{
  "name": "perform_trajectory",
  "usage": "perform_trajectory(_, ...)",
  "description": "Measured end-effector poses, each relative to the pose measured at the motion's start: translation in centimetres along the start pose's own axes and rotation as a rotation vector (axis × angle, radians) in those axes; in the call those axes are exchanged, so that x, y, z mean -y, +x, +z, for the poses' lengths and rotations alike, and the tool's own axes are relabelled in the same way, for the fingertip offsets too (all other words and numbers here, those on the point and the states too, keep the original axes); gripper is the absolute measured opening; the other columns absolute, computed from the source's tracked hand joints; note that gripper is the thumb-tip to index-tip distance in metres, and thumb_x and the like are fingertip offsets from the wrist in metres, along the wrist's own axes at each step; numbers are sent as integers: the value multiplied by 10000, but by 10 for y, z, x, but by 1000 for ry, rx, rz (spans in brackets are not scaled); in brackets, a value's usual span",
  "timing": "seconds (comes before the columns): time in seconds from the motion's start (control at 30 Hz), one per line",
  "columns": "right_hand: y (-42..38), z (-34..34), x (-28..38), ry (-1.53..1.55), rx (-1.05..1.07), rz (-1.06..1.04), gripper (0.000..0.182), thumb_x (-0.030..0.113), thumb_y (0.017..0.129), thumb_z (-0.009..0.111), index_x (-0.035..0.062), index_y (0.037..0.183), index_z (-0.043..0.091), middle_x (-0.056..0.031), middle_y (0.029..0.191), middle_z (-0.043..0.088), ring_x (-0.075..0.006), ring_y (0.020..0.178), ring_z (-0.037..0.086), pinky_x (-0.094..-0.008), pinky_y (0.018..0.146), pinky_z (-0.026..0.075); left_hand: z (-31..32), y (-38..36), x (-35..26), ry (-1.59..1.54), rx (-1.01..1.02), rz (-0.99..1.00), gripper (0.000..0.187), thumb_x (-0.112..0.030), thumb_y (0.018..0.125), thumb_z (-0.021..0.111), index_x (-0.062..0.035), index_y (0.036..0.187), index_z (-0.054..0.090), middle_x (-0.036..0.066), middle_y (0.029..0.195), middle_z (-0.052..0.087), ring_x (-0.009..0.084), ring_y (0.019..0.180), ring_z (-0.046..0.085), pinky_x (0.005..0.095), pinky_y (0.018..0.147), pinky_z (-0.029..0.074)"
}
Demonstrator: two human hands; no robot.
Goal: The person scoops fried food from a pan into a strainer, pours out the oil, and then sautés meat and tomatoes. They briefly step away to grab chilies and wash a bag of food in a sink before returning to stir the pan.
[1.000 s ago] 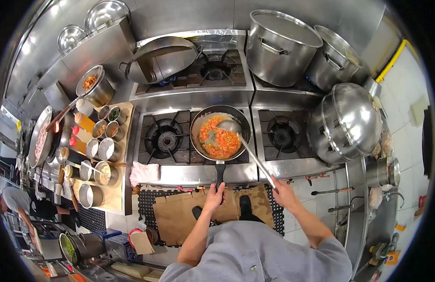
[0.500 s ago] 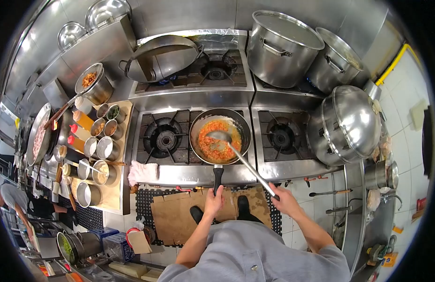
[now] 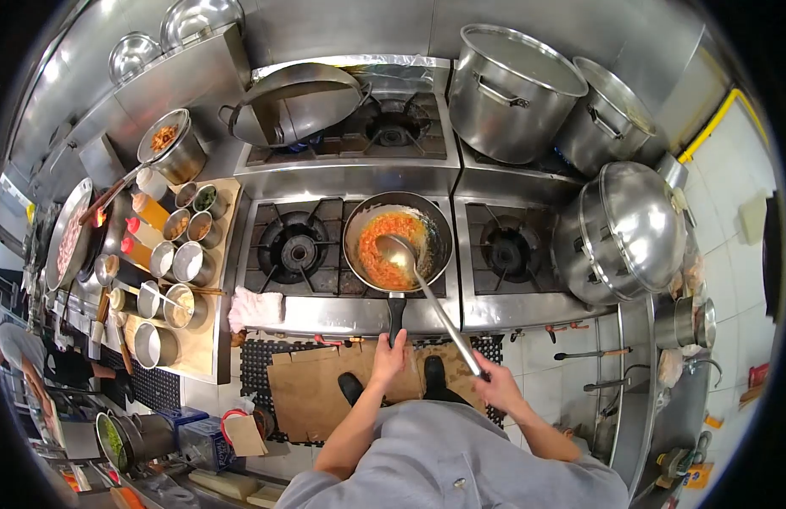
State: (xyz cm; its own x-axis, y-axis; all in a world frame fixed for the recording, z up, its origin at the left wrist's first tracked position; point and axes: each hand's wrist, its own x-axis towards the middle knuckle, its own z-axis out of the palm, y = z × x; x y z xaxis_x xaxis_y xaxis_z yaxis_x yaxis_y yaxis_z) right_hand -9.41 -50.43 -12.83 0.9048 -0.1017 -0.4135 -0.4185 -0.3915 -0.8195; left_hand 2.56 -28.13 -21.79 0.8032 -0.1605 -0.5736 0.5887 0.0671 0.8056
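My left hand [image 3: 389,360] is closed on the black handle of a round pan [image 3: 444,246], which sits on the middle front burner. Orange-red chopped food [image 3: 383,270] in liquid lies inside the pan. My right hand [image 3: 497,388] grips the dark end of a long metal ladle [image 3: 448,327]. The ladle's bowl rests in the food near the pan's middle and hides part of it.
Left of the stove, a tray [image 3: 210,360] holds several metal cups and squeeze bottles. A pink cloth [image 3: 255,309] lies on the stove's front edge. Large pots [image 3: 516,102] and a domed steamer [image 3: 634,225] stand right. Another person [image 3: 24,352] is at far left.
My right hand has moved down and left with the ladle. The ladle's bowl shows its inside more now, and the food has shifted in the pan. Flame shows near the left wok.
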Motion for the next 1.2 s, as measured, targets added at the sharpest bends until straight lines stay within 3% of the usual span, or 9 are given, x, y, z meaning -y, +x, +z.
perform_trajectory(0.1,62,-10,-16,-356,-226,-490,546,49,795,596,27,1323,459,-241,980,603,-391,900,580,-397,809,469,-6,4,0,-14,20,-19,418,-433,898,586,-66,968,400,21,569,456,110,403,416,268,359,342)
perform_trajectory(0.2,101,-23,0,-461,-192,-360,582,67,820,563,43,1374,390,-210,790,527,-403,779,525,-460,730,434,-12,4,1,-5,18,-28,428,-433,897,588,-53,965,402,26,584,462,111,401,415,273,364,350)
perform_trajectory(0.4,64,-31,11,-416,-4,-402,571,45,795,611,48,1341,444,-215,882,586,-378,801,563,-396,741,461,-9,2,-2,6,21,-12,429,-427,898,589,-42,951,409,25,605,470,109,412,419,271,375,360)
perform_trajectory(0.67,-8,-38,22,-165,127,-180,604,43,795,638,52,1360,425,-216,1044,619,-201,914,614,-292,824,469,-11,2,0,0,27,-19,414,-430,894,595,-55,935,426,28,621,475,106,425,431,259,383,360)
perform_trajectory(0.73,17,-35,8,-237,28,-380,576,62,805,631,38,1346,436,-211,1003,623,-196,851,614,-294,780,479,-11,0,-2,-19,34,0,413,-427,894,597,-56,924,420,32,619,475,109,418,427,264,375,359)
perform_trajectory(0.77,25,-34,18,-292,29,-171,555,87,819,622,38,1342,442,-205,952,630,-185,778,592,-289,740,480,-12,2,0,-17,36,1,413,-427,894,597,-56,924,420,32,619,475,109,418,427,264,375,359)
perform_trajectory(0.93,59,-6,0,-124,-59,-112,559,99,822,624,41,1346,439,-194,889,634,-171,705,540,-271,709,469,-9,8,9,-30,43,2,421,-430,891,601,-64,915,394,34,615,474,111,403,426,273,357,355)
perform_trajectory(1.07,19,-36,-2,-43,79,-81,562,90,828,633,63,1357,444,-117,939,667,-129,653,555,-267,655,485,-9,6,4,-26,34,-4,419,-430,892,598,-71,919,384,35,611,477,113,397,427,270,358,354)
perform_trajectory(1.2,15,-53,22,92,83,180,554,68,866,600,106,1389,423,-3,691,565,-60,467,447,-250,435,410,-10,-1,-5,15,34,-11,370,-415,912,573,-85,883,408,31,649,481,120,428,423,264,393,347)
